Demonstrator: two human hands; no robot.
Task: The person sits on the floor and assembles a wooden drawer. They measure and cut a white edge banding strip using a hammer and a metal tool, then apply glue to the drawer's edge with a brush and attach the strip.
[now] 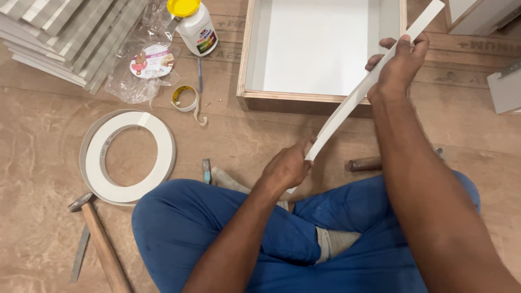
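on the plywood floor: a white coiled roll of edge tape, a wooden-handled hammer, a yellow-capped white glue bottle, a small tape roll, stacked grey striped panels.

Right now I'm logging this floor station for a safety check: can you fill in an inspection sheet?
Surface: brown plywood floor, person seated cross-legged.
Job's things: white edge-band strip, bowed between both hands; open plywood drawer box; edge-band roll.
Clutter: hammer, glue bottle, plastic bag, small tape roll, laminate strips, tool handle.
Grippers: left hand grips the strip's lower end, right hand its upper part.
Cables: nothing seen.
Surroundings: grey panels.
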